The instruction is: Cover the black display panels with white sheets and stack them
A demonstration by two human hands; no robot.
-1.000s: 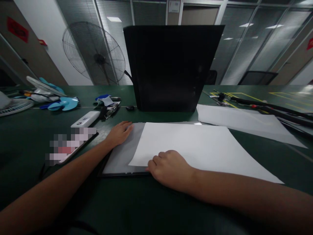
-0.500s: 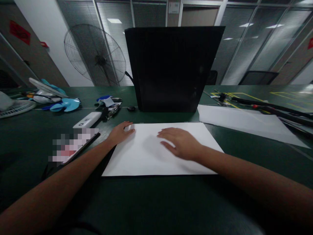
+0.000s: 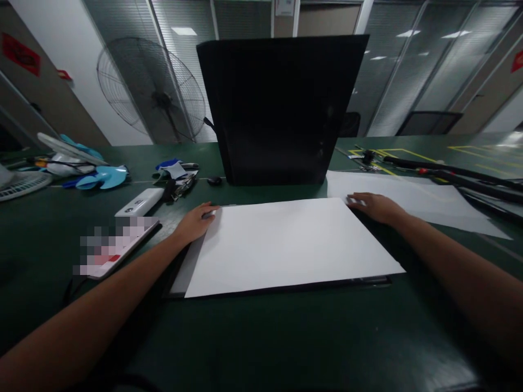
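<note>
A large white sheet of paper [image 3: 286, 239] lies in front of me over a flat, dark-edged board or panel [image 3: 186, 275]. The sheet sits askew, its lower right corner reaching past the panel; a grey strip of panel shows along the left. My left hand [image 3: 195, 223] rests at the panel's upper left corner, thumb and fingers apart, beside the sheet's edge. At the sheet's upper right corner, my right hand [image 3: 376, 207] has its thumb and fingers at the paper's edge, seemingly pinching it; the fingertips are partly hard to make out.
A tall black panel [image 3: 281, 114] stands behind the sheet. Another white sheet [image 3: 429, 204] and black poles [image 3: 461, 174] lie to the right. On the left are a white device [image 3: 141, 202], a blurred-out phone-like object [image 3: 118, 247], keys [image 3: 183, 188] and a blue fan blade [image 3: 106, 177].
My right hand has moved from above the sheet's middle to its upper right corner. The sheet has shifted right and turned slightly, baring the panel's left strip. My left hand stays near its corner.
</note>
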